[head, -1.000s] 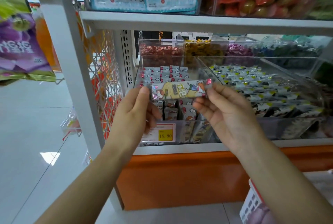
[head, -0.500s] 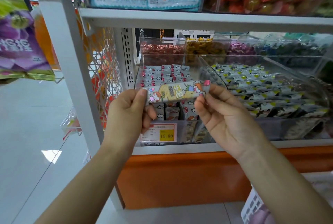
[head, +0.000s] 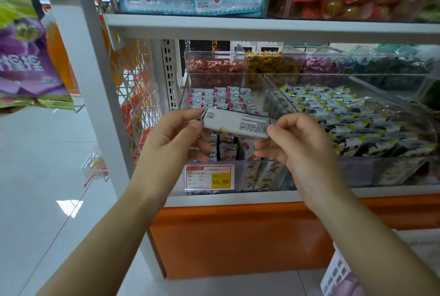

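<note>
Snack packet (head: 237,126), pinched at both ends by the fingers of left hand (head: 170,139) and right hand (head: 301,150) before the near clear bin (head: 240,176), should be held level so its print is readable.

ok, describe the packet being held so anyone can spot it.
On the white shelf unit, find the clear bin with the yellow 15.80 price tag. In front of it, the left hand and right hand each pinch an end of a long packet. Unlike the binned ones, it shows a white back with small print.
</note>
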`<state>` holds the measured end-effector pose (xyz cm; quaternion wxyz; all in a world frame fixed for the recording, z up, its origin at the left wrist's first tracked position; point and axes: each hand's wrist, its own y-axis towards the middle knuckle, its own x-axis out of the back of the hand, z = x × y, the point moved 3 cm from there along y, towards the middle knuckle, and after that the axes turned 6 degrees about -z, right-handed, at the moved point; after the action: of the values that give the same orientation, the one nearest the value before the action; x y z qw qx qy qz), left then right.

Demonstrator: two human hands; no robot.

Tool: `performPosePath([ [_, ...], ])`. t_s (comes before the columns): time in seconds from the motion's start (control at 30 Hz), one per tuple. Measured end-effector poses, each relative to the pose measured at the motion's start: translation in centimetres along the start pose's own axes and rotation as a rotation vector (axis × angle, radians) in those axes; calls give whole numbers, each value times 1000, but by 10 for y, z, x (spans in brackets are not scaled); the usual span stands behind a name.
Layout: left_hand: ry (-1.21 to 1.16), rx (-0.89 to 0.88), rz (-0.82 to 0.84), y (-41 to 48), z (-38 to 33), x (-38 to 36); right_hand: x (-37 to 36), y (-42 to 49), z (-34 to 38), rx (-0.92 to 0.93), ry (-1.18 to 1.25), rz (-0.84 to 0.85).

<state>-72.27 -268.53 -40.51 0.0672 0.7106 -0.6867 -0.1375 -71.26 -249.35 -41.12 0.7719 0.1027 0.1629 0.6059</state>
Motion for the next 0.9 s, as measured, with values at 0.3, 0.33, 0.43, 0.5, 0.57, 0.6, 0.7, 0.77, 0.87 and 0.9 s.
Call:
performPosePath([
  [0.3, 41, 1, 31, 1, 2, 6, -6, -4, 0, 102, -94, 69],
  [0.33, 50, 5, 45, 1, 1, 6, -6, -3, 0, 98, -89, 63],
  [0.43, 108, -22, 87, 0, -2, 5, -4, 0, -3, 56, -38, 49],
  [0.5, 132, -47, 97, -1, -4, 3, -3, 1, -4, 46, -13, 37],
  [0.57, 159, -64, 116, -2, -6, 3, -4, 2, -4, 47, 14, 28],
  [0.6, 179, -76, 129, -2, -7, 2, -4, 2, -4, 44, 36, 26],
  [0.7, 242, -111, 160, -5, -12, 1, -3, 4, -3, 20, 51, 17],
  [0.77, 302, -139, 169, -7, -14, 0, -1, 4, -2, 31, -7, -2],
  [0.87, 416, -172, 169, -9, -12, -1, 0, 2, 0, 89, -116, -37],
  [0.9, 435, -175, 159, -9, -12, -1, -1, 1, 2, 113, -136, -40],
])
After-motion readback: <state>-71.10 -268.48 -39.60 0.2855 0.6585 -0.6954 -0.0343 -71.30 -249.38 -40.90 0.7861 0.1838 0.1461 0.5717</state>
